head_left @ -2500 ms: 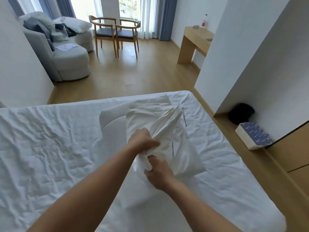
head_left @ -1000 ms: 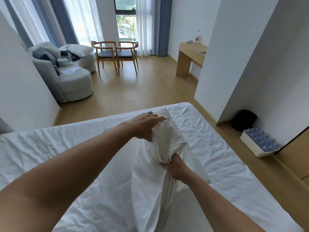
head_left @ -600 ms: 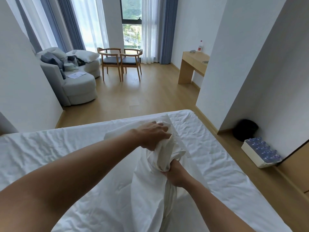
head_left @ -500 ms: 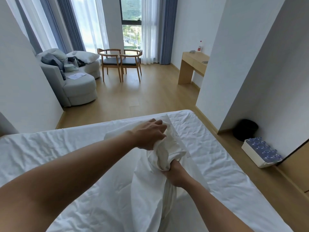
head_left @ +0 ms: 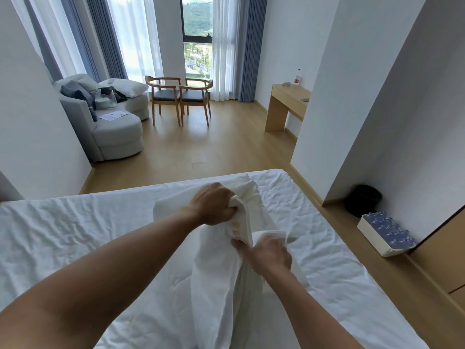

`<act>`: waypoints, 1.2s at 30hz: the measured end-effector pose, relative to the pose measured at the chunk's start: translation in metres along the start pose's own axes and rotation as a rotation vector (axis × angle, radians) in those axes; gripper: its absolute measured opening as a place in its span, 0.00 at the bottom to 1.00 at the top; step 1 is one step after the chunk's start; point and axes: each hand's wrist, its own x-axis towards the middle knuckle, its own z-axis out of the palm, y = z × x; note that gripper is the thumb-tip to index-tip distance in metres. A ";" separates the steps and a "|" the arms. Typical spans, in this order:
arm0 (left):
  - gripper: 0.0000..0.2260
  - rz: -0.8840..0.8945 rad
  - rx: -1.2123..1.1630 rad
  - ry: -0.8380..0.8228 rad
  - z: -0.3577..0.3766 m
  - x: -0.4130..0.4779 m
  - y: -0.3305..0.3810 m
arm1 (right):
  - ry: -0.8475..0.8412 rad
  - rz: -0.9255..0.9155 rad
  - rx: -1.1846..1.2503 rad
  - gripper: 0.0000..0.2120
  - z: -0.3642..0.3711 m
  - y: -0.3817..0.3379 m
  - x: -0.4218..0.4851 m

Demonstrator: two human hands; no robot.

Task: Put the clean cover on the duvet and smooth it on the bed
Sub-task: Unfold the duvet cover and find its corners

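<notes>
Where the cover sits: the white cover (head_left: 221,285) is held up in a bunch over the bed (head_left: 75,235), toward its far right corner, with the lower folds trailing onto the white bedding.
Left hand: the left hand (head_left: 214,205) has its fingers curled tight round the topmost fold and is held high, probably so the cloth's own weight pulls the layers loose.
Right hand: the right hand (head_left: 270,256), blurred, grips the cloth lower down, likely to part the layers and find the opening.
Duvet: I cannot tell whether the crumpled white surface underneath is the duvet or a sheet.
Stage: early; the cover is not yet opened out.
</notes>
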 end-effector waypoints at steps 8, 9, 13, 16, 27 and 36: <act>0.13 0.022 -0.032 0.084 -0.042 0.001 0.015 | -0.211 -0.250 0.570 0.12 -0.027 -0.043 0.003; 0.12 0.023 -0.046 0.099 -0.049 0.000 0.014 | -0.224 -0.251 0.683 0.08 -0.026 -0.047 0.001; 0.10 0.019 -0.142 0.239 -0.078 -0.013 0.001 | -0.050 -0.428 0.644 0.10 -0.042 -0.068 -0.003; 0.09 -0.031 -0.257 0.342 -0.103 -0.025 -0.002 | 0.033 -0.555 0.625 0.07 -0.068 -0.088 -0.013; 0.19 -0.367 -0.569 -0.108 -0.087 -0.083 -0.006 | 0.040 -0.660 0.659 0.06 -0.110 -0.080 -0.054; 0.06 -0.333 -0.416 0.235 -0.077 -0.136 0.042 | 0.195 -0.656 0.650 0.08 -0.149 -0.045 -0.101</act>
